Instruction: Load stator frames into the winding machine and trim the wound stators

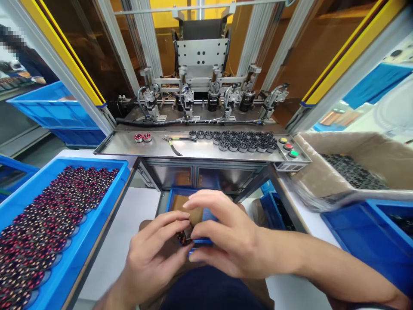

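Observation:
Over my lap, my left hand [158, 245] is closed around a small wound motor stator [182, 237], dark with copper-coloured coils. Its fingers and thumb cover much of the part. My right hand [226, 234] comes in from the right with curved fingers, the index raised and a gap between fingers and thumb. One of its fingertips is at the stator's right side; whether it pinches a thin wire there is too small to tell. Below the hands, a blue bin [170, 202] with a brown cardboard piece is partly hidden.
A blue tray [124, 172] of many red-and-copper stators stands left. On the machine's metal ledge [119, 144] lie two red stators [143, 137], cutting pliers [174, 144], rows of black cores [245, 141] and push buttons [288, 147]. A lined carton [312, 150] of dark parts stands right.

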`<state>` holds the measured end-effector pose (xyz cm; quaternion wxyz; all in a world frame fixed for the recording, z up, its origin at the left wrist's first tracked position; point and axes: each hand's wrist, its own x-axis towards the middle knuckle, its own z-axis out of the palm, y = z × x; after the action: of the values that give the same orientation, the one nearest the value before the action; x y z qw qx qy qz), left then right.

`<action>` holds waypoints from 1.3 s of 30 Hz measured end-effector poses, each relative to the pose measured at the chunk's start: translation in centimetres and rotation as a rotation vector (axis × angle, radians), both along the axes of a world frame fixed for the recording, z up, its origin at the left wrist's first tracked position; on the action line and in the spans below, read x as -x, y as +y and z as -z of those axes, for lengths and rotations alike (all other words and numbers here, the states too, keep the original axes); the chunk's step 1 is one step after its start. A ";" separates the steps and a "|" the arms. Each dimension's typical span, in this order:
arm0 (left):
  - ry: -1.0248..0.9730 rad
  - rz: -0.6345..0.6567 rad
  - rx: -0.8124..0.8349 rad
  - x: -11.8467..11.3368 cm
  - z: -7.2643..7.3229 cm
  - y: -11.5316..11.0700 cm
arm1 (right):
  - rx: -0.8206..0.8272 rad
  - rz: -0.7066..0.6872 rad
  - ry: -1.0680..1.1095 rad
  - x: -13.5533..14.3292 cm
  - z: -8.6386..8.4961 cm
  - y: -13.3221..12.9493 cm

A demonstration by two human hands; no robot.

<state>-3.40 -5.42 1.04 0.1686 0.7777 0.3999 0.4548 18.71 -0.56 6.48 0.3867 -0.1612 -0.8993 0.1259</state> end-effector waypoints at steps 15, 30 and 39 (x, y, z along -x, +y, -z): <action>-0.608 -0.137 0.259 5.1 1.5 -1.4 | 0.083 0.117 -0.298 5.7 0.4 11.5; -0.867 -0.280 0.288 4.4 1.8 -2.1 | 0.276 0.569 -0.570 10.0 6.4 23.9; -0.890 -0.247 0.293 2.6 1.2 -1.5 | 0.609 0.267 -0.085 5.6 4.3 17.1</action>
<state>-6.03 -6.92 -0.15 0.3757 0.4225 0.4380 0.6990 13.08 16.51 2.19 0.2960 -0.3909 -0.8065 0.3304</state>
